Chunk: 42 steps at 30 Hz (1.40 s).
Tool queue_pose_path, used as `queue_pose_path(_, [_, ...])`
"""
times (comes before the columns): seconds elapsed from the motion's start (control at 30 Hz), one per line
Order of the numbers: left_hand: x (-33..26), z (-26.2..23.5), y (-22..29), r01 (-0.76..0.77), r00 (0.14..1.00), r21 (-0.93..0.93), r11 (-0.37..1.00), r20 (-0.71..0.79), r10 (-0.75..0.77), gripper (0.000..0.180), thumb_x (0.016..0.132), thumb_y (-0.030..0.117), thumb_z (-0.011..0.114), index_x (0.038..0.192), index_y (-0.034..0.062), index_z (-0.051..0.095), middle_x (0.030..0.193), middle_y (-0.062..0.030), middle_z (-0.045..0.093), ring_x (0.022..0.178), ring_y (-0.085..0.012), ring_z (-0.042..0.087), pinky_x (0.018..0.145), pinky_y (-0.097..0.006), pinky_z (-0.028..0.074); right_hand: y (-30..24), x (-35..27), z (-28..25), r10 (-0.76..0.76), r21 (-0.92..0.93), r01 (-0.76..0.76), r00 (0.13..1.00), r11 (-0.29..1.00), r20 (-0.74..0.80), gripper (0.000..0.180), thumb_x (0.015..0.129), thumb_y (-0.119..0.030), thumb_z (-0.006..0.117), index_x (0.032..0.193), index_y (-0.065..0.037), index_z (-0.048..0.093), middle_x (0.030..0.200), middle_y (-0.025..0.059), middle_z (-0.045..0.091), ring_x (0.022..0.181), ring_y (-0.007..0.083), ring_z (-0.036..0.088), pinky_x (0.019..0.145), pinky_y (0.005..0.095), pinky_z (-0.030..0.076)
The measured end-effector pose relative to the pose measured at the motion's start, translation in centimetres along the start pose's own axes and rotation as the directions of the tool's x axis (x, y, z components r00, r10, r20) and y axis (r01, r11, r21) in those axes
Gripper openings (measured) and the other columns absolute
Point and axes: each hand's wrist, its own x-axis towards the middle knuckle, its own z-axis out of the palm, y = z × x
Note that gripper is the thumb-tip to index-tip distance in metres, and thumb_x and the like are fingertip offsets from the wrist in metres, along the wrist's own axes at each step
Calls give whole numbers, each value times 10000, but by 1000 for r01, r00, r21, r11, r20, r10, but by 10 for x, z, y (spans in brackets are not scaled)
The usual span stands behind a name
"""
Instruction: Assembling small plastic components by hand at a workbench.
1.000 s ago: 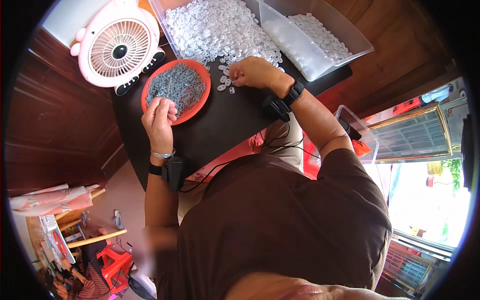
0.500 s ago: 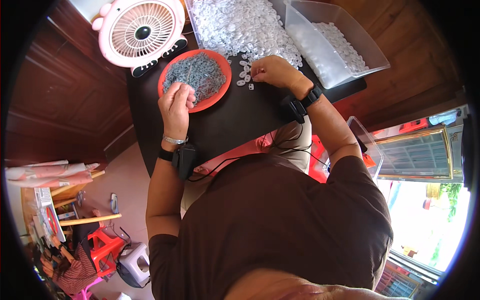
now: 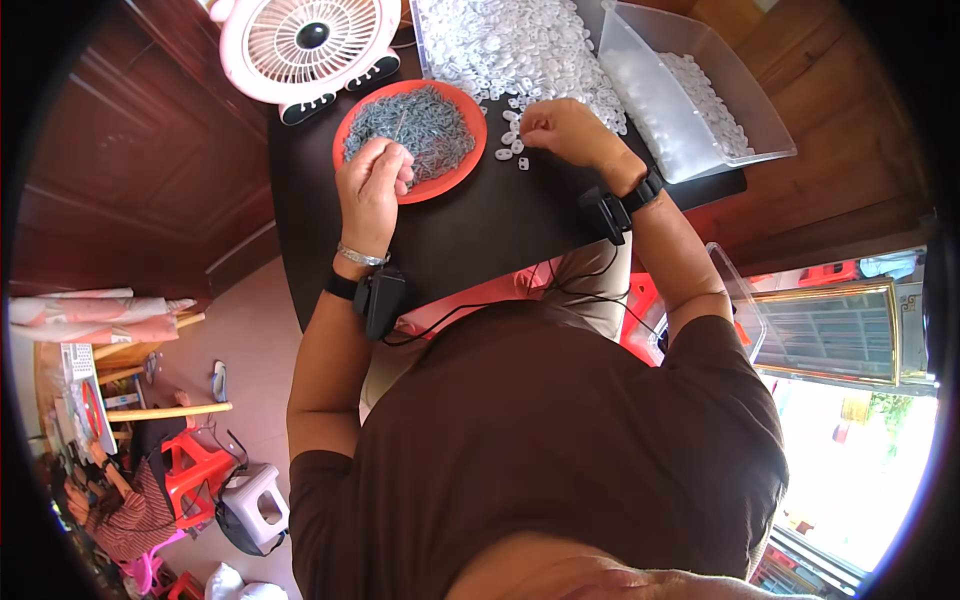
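Dark table (image 3: 480,225), left hand (image 3: 372,185) pinched closed over orange plate (image 3: 462,160), right hand (image 3: 562,128) grip unclear beside clear bin (image 3: 650,95)

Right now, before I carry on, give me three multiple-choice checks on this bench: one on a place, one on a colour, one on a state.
1. Where is the left hand?
A. over the near rim of the round dish
B. inside the clear bin
C. on the fan

2. What colour is the dish holding the grey pieces?
A. blue
B. orange-red
C. white

3. How is the right hand held?
A. flat and spread on the table
B. fingers curled together among the loose white pieces
C. gripping the fan

Key: 1 A, its fingers overlap the dish's near edge. 2 B, the rim shows orange-red around the grey heap. 3 B, the fingers bunch at the edge of the white pile, beside the clear bin.
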Motion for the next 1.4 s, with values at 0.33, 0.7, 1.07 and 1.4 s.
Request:
queue_pose_path(0.33, [3,4,-6,3,995,45,999,101,-7,164,902,156,504,841,19,573,652,-11,549,563,-58,492,503,-204,396,-82,37,42,-12,875,-47,998,481,60,133,843,-149,646,920,-41,651,766,-26,621,701,48,555,619,180,416])
queue_pose_path(0.7, [4,1,-4,32,999,30,999,4,-32,185,907,155,491,793,21,549,652,-10,538,559,-60,479,499,-204,393,-102,35,50,-22,756,18,1000,654,-4,133,851,-158,616,878,-28,626,726,-27,567,664,40,495,602,184,396])
queue_pose_path(1.07, [6,-4,-6,91,996,-62,994,3,-91,152,890,157,545,824,21,560,648,-9,527,556,-60,470,499,-200,392,-71,55,43,-258,-111,264,964,958,64,183,739,-195,661,891,-94,658,869,98,628,815,290,604,737,355,480])
queue_pose_path(1.4, [10,-7,-7,150,986,-153,977,-53,-160,133,880,141,538,792,42,540,638,-13,529,514,-67,458,466,-197,366,-72,57,60,-416,-189,405,909,895,-18,111,752,-156,593,804,-58,603,844,89,603,843,294,592,718,390,488])
